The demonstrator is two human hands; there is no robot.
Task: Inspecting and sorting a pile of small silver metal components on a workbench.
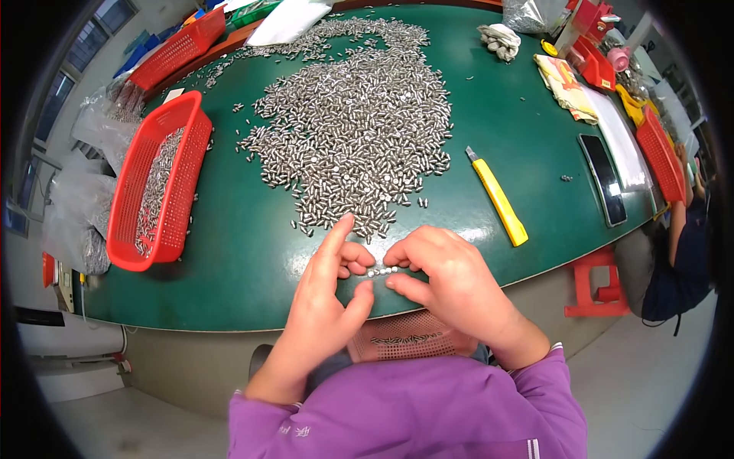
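Note:
A short row of small shiny metal pieces [383, 271] lies near the table's front edge, between my two hands. My left hand [325, 287] is at its left end, index finger stretched forward, other fingers bent beside the row and thumb apart. At the right end, my right hand [451, 269] has its fingers curved close to the pieces, with a gap between fingers and thumb. Whether fingertips press on the end pieces is hard to see. Just beyond my hands spreads a big pile of small pointed metal parts [359, 115].
On the green table [237, 260] are a red basket [122, 237] of metal parts at left, a yellow utility knife [501, 200], a phone [604, 180] and a glove [499, 42]. A pink basket [367, 344] sits on my lap. Another person [680, 260] is at right.

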